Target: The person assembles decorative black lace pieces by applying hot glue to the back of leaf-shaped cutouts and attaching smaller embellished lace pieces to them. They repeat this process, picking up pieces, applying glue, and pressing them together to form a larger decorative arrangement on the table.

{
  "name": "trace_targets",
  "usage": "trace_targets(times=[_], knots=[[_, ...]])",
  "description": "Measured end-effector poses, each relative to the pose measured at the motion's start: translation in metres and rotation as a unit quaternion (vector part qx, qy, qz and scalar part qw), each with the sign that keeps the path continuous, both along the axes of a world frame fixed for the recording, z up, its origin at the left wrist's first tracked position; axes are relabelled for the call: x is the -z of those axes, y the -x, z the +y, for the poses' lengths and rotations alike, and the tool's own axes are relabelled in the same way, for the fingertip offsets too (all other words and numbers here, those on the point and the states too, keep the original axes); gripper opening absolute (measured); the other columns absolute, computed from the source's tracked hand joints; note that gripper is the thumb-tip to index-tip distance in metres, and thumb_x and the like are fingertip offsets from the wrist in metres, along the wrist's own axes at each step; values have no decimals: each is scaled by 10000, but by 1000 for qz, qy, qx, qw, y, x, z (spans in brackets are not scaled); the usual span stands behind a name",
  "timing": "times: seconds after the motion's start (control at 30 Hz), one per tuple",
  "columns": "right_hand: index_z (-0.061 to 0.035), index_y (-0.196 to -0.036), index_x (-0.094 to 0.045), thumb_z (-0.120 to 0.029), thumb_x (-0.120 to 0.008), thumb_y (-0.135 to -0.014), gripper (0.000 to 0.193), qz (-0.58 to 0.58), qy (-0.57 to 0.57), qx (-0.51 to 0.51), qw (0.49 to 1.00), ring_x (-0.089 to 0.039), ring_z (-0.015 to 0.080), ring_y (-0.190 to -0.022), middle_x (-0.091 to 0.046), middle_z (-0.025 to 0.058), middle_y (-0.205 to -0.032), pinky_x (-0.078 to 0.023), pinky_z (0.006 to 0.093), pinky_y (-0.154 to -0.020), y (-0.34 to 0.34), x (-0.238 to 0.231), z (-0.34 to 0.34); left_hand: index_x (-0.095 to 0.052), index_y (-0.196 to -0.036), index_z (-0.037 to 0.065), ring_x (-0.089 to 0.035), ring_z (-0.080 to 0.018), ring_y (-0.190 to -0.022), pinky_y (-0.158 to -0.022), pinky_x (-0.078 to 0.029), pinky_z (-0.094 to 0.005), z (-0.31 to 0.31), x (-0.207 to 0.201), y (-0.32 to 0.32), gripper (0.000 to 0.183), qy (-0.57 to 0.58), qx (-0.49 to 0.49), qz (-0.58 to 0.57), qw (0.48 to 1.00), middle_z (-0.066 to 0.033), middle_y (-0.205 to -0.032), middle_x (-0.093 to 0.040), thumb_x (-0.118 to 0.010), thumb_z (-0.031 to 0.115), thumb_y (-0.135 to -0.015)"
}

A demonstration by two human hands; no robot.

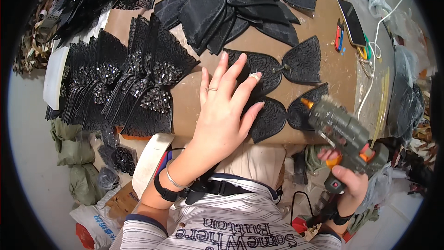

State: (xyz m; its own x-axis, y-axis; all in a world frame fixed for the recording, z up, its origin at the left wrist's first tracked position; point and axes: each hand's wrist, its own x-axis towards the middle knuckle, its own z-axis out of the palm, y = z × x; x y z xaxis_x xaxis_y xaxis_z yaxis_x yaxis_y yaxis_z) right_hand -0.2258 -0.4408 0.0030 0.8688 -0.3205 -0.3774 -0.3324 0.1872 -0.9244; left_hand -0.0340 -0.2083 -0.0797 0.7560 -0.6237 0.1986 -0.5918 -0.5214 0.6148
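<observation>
1. Pressing down flat, the left hand (223, 106) lies with fingers spread apart and gripping nothing; its fingertips rest on the left lobe of the upper lace bow piece (277, 67), and its outer edge touches the lower lace bow piece (289, 113).
2. Two such flat black bow-shaped lace pieces lie on the brown tabletop (333, 65), one above the other, each with two rounded lobes joined at a narrow waist.
3. Over on the right, the right hand (348, 180) is clamped around the handle of a grey-green glue gun (344, 134), with a finger on the orange trigger.
4. One glue gun only; its orange nozzle points left and sits right at the waist of the lower lace piece, touching or just above it, I cannot tell which.
5. Two rings show on the left hand, and a bangle and a black strap sit on that wrist.
6. To the left, a fanned stack of finished black bows with rhinestones (138, 83) overlaps too tightly to count.
7. Up top, a heap of plain black fabric lobes (222, 14) spreads across the tabletop, also overlapping beyond counting.
8. Far right: one dark phone (352, 21) lies near the tabletop edge, with one small red-and-blue utility knife (339, 37) just beside it.
</observation>
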Motion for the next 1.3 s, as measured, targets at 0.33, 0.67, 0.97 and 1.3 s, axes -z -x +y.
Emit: trace_targets(times=[0.33, 0.67, 0.97, 1.3], knots=[[8, -961, -674, -11, -702, -772, 192, 175, 141, -31, 974, -646, 129, -767, -691, 35, -854, -529, 300, -703, 15, 6, 28, -564, -1362, 122, -244, -464, -1467, -1168, -188, -621, 1, 3, 18, 557, -29, -2, 13, 1000, -188, -1544, -348, -757, 178, -843], [-13, -916, -658, -37, -709, -781, 146, 187, 163, 11, 969, -603, 101, -726, -649, 5, -799, -496, 283, -654, 20, -2, 23, -534, -1367, 86, -189, -475, -1476, -1161, -159, -652, -3, 5, 18, 573, -43, 4, 22, 999, -241, -1555, -281, -743, 146, -836], [-12, -911, -650, -56, -720, -783, 153, 216, 151, 29, 964, -577, 103, -731, -635, -2, -802, -480, 281, -663, 30, 2, 14, -511, -1394, 95, -200, -473, -1475, -1154, -178, -657, -4, 3, 19, 609, -52, 3, 17, 999, -240, -1564, -268, -746, 141, -834], [64, -1124, -620, -98, -681, -827, 343, 3, -115, 19, 993, -649, 308, -1031, -666, 197, -1097, -485, 421, -991, 19, 22, -80, -472, -1438, 126, -203, -469, -1479, -1173, -186, -612, -4, -2, 13, 678, -52, -10, 35, 998, -217, -1587, -240, -767, 138, -828]])
